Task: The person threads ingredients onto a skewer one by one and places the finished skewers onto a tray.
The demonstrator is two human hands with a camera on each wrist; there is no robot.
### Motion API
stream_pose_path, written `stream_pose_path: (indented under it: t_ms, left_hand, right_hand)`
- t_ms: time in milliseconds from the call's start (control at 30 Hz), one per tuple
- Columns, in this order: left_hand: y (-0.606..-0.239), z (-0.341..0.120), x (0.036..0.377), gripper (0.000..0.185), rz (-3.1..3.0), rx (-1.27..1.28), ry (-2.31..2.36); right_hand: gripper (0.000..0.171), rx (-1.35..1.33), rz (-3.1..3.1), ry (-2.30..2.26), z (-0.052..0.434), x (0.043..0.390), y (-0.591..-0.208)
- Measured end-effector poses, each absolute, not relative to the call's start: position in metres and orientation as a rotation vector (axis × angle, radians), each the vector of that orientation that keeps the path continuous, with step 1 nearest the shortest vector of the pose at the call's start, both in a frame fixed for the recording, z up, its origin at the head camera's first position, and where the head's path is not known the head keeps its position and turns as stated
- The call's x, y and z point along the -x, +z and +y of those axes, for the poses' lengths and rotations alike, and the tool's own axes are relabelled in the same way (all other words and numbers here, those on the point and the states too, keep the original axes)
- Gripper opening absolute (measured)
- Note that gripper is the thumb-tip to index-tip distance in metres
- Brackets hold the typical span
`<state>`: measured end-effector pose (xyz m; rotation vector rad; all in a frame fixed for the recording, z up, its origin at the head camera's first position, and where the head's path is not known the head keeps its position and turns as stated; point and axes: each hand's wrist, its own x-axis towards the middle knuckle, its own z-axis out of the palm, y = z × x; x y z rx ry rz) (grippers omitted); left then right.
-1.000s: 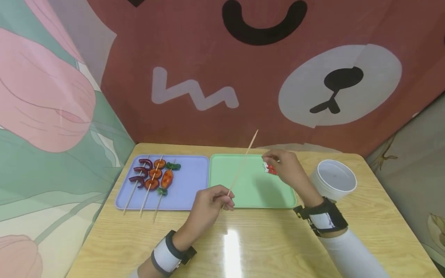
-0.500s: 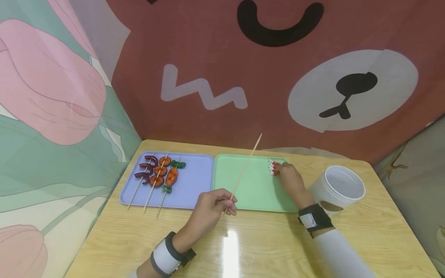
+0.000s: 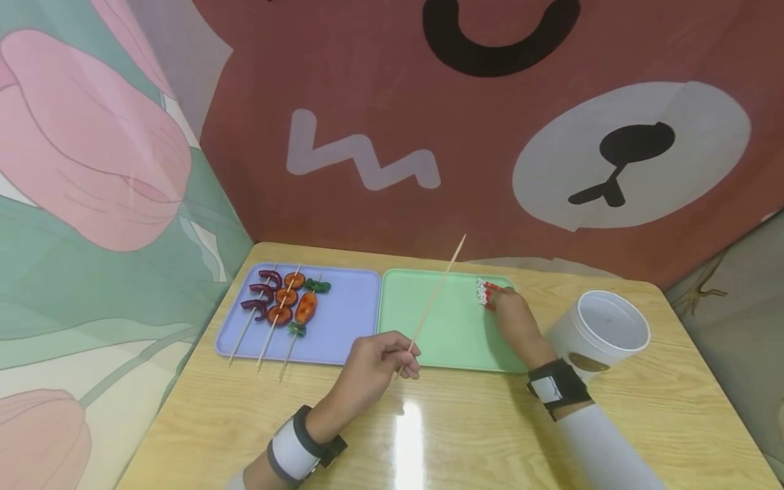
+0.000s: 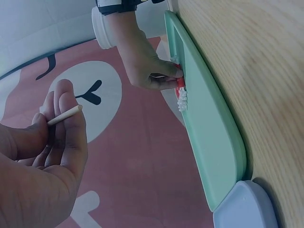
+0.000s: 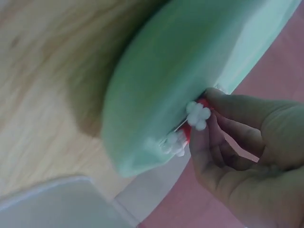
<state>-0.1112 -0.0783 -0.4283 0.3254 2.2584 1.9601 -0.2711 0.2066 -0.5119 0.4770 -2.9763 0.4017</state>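
My left hand [image 3: 381,359] pinches a bare bamboo skewer [image 3: 436,291] between thumb and fingers, its point slanting up and away over the green tray [image 3: 429,344]. In the left wrist view the skewer's blunt end [image 4: 71,114] sticks out past the fingers. At the tray's far right, my right hand [image 3: 517,323] reaches down to several small red-and-white pieces [image 3: 484,292] lying together. The right wrist view shows its thumb and fingers pinching one red piece with a white, flower-like end [image 5: 198,115]. Another such piece [image 5: 175,142] lies right beside it on the tray.
A lilac tray [image 3: 346,313] adjoins the green one on the left. It bears three loaded skewers: dark red curled pieces [image 3: 260,289], round orange-brown slices [image 3: 286,297], and an orange piece [image 3: 306,308] between green ones. A white tub [image 3: 603,333] stands beside my right forearm. Printed cloth [image 3: 367,82] hangs behind.
My right hand has come down from above the green tray onto the red-and-white pieces and shifted right in view. The left hand still holds the skewer. The head view has shifted slightly.
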Motion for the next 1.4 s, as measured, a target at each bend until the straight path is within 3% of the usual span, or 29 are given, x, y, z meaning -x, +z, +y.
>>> stream_pose_path:
  t_ms: [400, 567, 867, 1400]
  left_hand:
    - [-0.428, -0.079, 0.109, 0.010, 2.261, -0.308, 1.943]
    - [-0.434, -0.082, 0.107, 0.008, 2.258, -0.281, 1.928]
    - [-0.455, -0.084, 0.100, 0.010, 2.248, -0.236, 1.872]
    - [-0.460, -0.079, 0.096, 0.009, 2.301, -0.301, 1.845]
  right_hand:
    - [0.008, -0.490, -3.001, 0.588, 0.207, 0.265, -0.501]
    - [0.020, -0.467, -2.825, 0.908, 0.194, 0.256, -0.459]
    - [0.020, -0.447, -2.379, 1.339, 0.168, 0.224, -0.381]
    - [0.019, -0.651, -2.200, 1.449, 0.142, 0.191, -0.337]
